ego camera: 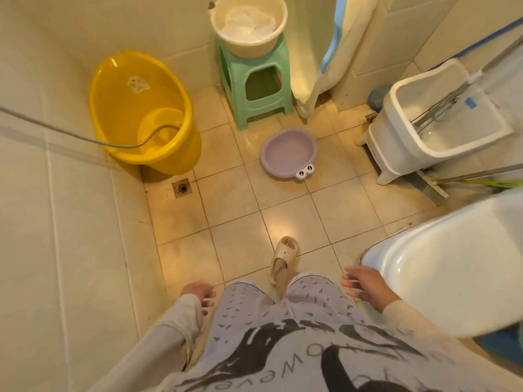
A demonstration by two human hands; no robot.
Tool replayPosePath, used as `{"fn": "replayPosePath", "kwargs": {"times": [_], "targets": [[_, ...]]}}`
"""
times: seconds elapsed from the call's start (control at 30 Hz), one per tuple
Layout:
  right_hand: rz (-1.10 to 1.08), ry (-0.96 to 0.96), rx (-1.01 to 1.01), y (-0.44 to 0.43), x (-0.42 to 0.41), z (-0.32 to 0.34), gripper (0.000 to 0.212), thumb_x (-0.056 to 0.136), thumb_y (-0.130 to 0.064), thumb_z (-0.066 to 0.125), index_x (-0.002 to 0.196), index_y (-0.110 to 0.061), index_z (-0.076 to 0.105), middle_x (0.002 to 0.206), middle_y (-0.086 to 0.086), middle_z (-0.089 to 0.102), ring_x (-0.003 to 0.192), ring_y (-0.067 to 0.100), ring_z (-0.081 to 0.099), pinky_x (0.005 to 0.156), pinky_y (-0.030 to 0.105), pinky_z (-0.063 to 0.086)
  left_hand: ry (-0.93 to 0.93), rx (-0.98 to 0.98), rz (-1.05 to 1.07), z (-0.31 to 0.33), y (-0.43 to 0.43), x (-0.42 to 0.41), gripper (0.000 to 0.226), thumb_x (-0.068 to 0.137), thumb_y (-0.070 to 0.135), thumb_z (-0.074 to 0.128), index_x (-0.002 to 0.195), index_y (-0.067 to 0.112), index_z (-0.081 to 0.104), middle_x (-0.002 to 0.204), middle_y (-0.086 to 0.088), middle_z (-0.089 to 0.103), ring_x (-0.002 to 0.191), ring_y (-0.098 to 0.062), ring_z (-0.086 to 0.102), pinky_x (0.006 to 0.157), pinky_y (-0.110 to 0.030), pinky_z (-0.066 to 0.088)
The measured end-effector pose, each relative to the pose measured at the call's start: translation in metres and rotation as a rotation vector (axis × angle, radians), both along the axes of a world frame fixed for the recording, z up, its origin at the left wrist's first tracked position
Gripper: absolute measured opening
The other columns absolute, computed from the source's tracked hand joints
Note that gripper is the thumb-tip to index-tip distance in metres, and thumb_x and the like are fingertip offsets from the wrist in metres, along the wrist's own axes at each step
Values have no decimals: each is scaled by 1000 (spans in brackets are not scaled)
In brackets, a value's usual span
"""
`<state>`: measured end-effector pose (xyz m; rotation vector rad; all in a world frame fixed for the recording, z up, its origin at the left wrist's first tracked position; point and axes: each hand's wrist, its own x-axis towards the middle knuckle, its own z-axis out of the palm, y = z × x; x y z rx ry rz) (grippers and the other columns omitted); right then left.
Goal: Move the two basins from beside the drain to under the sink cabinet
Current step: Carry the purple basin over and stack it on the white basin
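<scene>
A large yellow tub (119, 89) stands in the far left corner against the wall, just behind the floor drain (182, 189). A smaller yellow basin (169, 120) lies inside it, with a grey hose (70, 134) running in. A purple basin with cartoon eyes (288, 154) sits on the tiles to the right of the drain. My left hand (199, 292) hangs by my left thigh, fingers apart, empty. My right hand (365, 284) is spread open near the rim of the white sink (441, 267), holding nothing. Both hands are far from the basins.
A green stool (254, 80) at the back carries a cream basin (249, 21) holding white cloth. A white mop sink (441, 123) with mop handles stands at the right, a brush (430, 188) on the floor beside it. My slippered foot (284, 256) is mid-floor.
</scene>
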<state>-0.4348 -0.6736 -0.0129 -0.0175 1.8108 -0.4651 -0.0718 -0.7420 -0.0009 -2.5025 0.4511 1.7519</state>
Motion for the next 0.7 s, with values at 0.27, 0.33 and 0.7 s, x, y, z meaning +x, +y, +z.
{"fn": "replayPosePath", "kwargs": {"times": [0.27, 0.33, 0.7], "targets": [[55, 26, -109, -127, -20, 20, 16, 90, -8, 51, 103, -7, 60, 82, 8, 61, 68, 18, 59, 58, 27, 48, -44, -22, 26, 1, -87, -2, 14, 92, 10, 45, 93, 3, 57, 77, -11, 59, 59, -22, 49, 65, -31, 41], [94, 45, -104, -148, -20, 22, 19, 90, -7, 49, 105, -6, 60, 86, 10, 61, 67, 16, 59, 58, 26, 49, -63, -9, -14, -2, -114, -3, 14, 92, 10, 45, 96, 3, 56, 73, -9, 57, 58, -21, 48, 61, -28, 39], [-54, 69, 24, -210, -1, 5, 14, 91, -7, 49, 102, -2, 59, 81, 12, 58, 62, 21, 53, 57, 28, 45, 35, -59, -362, -13, -333, -55, 32, 91, 10, 49, 120, 0, 56, 99, -13, 60, 62, -19, 53, 56, -29, 42]]}}
